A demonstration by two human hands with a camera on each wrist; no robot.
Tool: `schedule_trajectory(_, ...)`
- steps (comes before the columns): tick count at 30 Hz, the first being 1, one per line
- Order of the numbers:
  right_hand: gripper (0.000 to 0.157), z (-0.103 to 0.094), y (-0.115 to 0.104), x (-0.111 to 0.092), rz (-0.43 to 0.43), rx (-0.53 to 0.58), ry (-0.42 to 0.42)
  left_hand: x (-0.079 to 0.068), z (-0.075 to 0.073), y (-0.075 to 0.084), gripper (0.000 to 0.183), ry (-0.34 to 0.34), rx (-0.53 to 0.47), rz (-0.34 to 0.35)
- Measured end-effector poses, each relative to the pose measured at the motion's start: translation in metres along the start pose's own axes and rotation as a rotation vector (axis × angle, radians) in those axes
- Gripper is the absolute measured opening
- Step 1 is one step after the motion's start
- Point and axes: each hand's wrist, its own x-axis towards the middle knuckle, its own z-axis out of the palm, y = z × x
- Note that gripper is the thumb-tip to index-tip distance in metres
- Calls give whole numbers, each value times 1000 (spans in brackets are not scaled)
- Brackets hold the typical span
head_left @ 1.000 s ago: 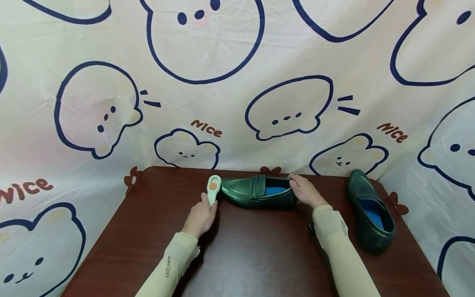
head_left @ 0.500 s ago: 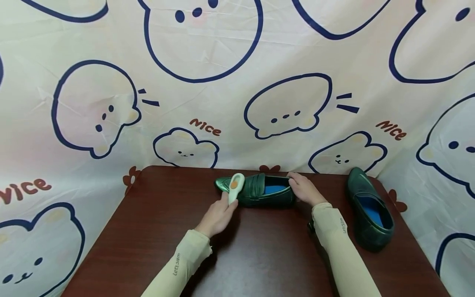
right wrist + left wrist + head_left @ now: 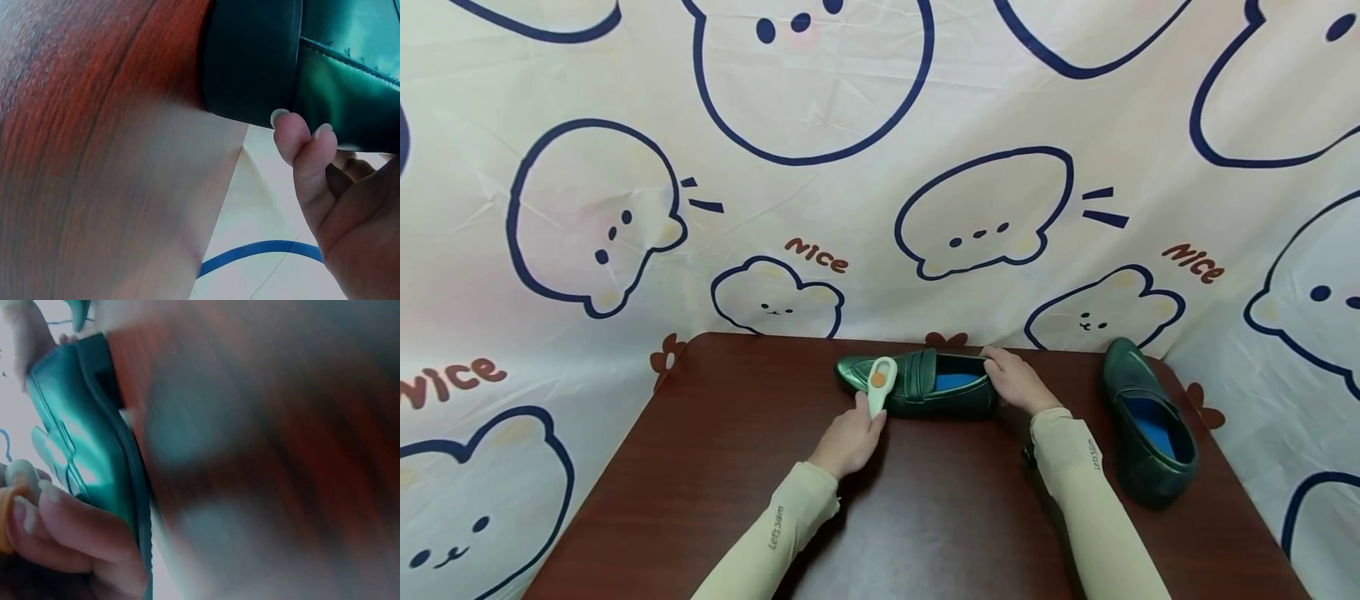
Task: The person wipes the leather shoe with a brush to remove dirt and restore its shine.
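Observation:
A green loafer (image 3: 951, 406) with a blue insole lies sideways near the table's back edge, its toe to the left. My left hand (image 3: 848, 437) pinches a small white handheld tool with an orange spot (image 3: 882, 383), whose rounded head is over the shoe's near side, behind the toe. In the left wrist view, curled fingers (image 3: 81, 531) hold that tool beside the shoe; the tool's exact kind cannot be told. My right hand (image 3: 1021, 385) grips the loafer at its heel. Two fingertips (image 3: 309, 134) touch the heel's back in the right wrist view.
The other green loafer (image 3: 1150, 437) stands at the table's right side, toe pointing to the back. Behind the dark brown table (image 3: 917, 500) hangs a pale cartoon-print cloth (image 3: 865, 208), which also runs along both sides.
My left hand has carried the white tool rightward from the toe's tip onto the front of the loafer, then slightly down toward its near side. The right hand stays at the heel.

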Motion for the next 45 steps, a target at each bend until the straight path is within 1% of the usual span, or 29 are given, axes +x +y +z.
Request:
schedule_trajectory(3,32,0,1,0,-1,-3,-10,0,-6,-6,43,13,47,-24)
schedule_trajectory(6,32,-1,3,-1,13,0,-12,-2,-13,-12,47,21,86,-43)
schedule_trajectory(9,32,-1,4,-2,22,8,-13,-3,-20,-20,50,45,118,-68)
schedule_trajectory(12,32,0,5,-1,7,-3,-13,-4,-26,-29,47,95,164,-97)
schedule_trajectory(16,31,0,4,0,-2,-25,-4,-2,-34,-42,44,186,234,-129)
schedule_trajectory(18,31,0,5,1,-8,-40,3,-1,-38,-46,45,223,258,-132)
schedule_trajectory(20,30,1,6,2,-5,-43,2,-1,-42,-46,46,248,273,-126)
schedule_trajectory(21,30,1,5,3,-5,-47,4,-1,-44,-45,46,252,280,-119)
schedule_trajectory(23,30,1,5,4,-13,-61,12,-1,-47,-39,47,238,261,-102)
schedule_trajectory(26,30,0,4,5,-9,-67,21,0,-48,-26,46,181,155,-85)
schedule_trajectory(28,31,0,3,5,-10,-76,28,0,-45,-17,45,131,74,-73)
schedule_trajectory(29,31,0,3,5,-10,-76,26,0,-43,-12,44,115,55,-62)
schedule_trajectory(31,32,0,3,4,-15,-91,26,-1,-38,-1,44,89,60,-24)
schedule_trajectory(33,33,0,3,4,-18,-98,29,-1,-31,9,45,65,89,14)
schedule_trajectory(35,32,0,3,3,-24,-101,32,-1,-23,17,48,52,124,39)
schedule_trajectory(37,33,0,3,3,-32,-106,37,0,-17,23,50,30,119,37)
schedule_trajectory(39,33,1,2,3,-33,-100,36,3,-11,26,53,18,107,14)
schedule_trajectory(43,35,1,2,2,-31,-106,27,6,-4,28,53,16,88,-39)
schedule_trajectory(45,36,0,2,2,-27,-110,25,7,-3,27,52,26,108,-51)
